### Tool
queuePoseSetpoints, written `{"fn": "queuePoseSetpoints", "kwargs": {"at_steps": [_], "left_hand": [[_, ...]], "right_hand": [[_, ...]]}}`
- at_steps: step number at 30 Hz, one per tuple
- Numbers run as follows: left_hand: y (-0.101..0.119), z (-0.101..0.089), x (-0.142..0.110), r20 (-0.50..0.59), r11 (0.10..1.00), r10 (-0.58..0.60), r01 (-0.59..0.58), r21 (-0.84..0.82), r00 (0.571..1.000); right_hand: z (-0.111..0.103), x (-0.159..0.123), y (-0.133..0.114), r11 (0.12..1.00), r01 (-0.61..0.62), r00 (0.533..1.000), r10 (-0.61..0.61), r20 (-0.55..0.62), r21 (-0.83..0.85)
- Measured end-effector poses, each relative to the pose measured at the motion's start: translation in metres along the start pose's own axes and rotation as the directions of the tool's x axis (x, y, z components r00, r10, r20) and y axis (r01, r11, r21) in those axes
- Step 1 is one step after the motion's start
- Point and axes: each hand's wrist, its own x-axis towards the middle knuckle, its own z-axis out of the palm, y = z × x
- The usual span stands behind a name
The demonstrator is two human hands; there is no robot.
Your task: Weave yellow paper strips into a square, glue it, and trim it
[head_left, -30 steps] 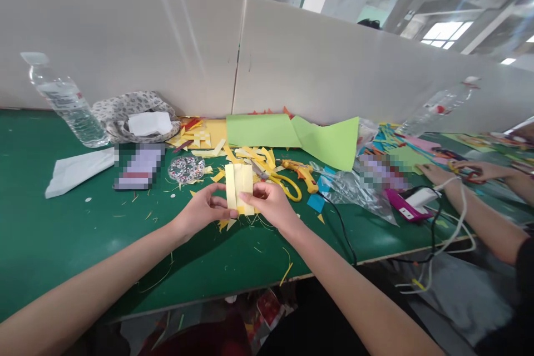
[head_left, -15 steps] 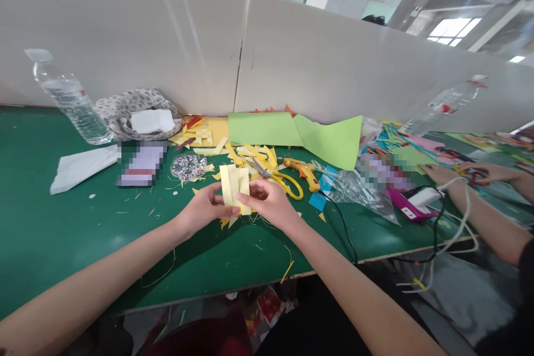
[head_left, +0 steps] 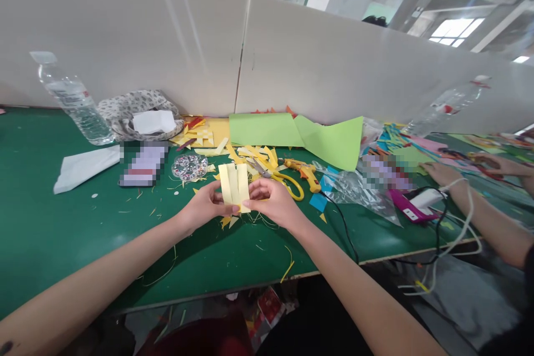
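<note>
Pale yellow paper strips [head_left: 234, 184], standing upright side by side, are held between my two hands above the green table. My left hand [head_left: 208, 204] pinches their lower left edge, thumb in front. At the lower right, my right hand [head_left: 268, 198] grips them with its thumb low on the front and its fingers behind. Just beyond lie yellow-handled scissors [head_left: 287, 182] among yellow paper scraps [head_left: 250, 153]. A yellow glue gun [head_left: 303, 171] rests to the right of the scissors.
Green paper sheets [head_left: 267, 129] lean at the back wall. A round dish of beads [head_left: 189, 167], a phone [head_left: 144, 164] and a water bottle [head_left: 77, 103] are on the left. To the right lie a plastic bag [head_left: 362, 194], a magenta power strip [head_left: 411, 208] and another person's hands [head_left: 438, 175].
The paper strips have tilted and straightened again, fanning apart slightly at the top. My right thumb has slid down toward their lower right edge. The view has shifted slightly.
</note>
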Motion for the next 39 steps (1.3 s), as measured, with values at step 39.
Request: {"fn": "queuePoseSetpoints", "kwargs": {"at_steps": [39], "left_hand": [[-0.001, -0.025, 0.012, -0.345, 0.978, 0.153, -0.191, -0.079, 0.926]], "right_hand": [[-0.008, 0.012, 0.008, 0.992, 0.11, 0.911, -0.126, -0.392, -0.063]]}}
